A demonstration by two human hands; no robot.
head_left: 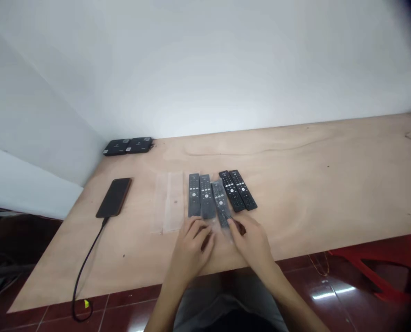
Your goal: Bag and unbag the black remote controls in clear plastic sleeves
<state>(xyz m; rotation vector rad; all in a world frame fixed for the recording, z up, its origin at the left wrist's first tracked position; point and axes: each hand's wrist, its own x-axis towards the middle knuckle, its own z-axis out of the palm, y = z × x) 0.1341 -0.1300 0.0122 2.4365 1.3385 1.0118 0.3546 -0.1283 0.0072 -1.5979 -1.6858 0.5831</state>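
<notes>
Near the middle of the wooden table, a black remote control (pixel 220 202) lies slightly tilted inside a clear plastic sleeve. The thumb and fingers of my right hand (pixel 252 237) close on its near end. My left hand (pixel 193 244) rests beside the near ends of two remotes, fingers bent but apart, nothing visible held in it. Those two, a left remote (pixel 193 198) and a second remote (pixel 207 198), look dull, as if under plastic. To the right lie two bare, shinier remotes, an inner one (pixel 232 191) and an outer one (pixel 244 191), side by side at a slant.
Flat clear plastic sleeves (pixel 173 203) lie left of the remotes. Farther left is a phone (pixel 114 197) with a black cable (pixel 89 253) running over the table edge. Two black boxes (pixel 139 145) sit by the wall. A red stool (pixel 385 263) stands at right.
</notes>
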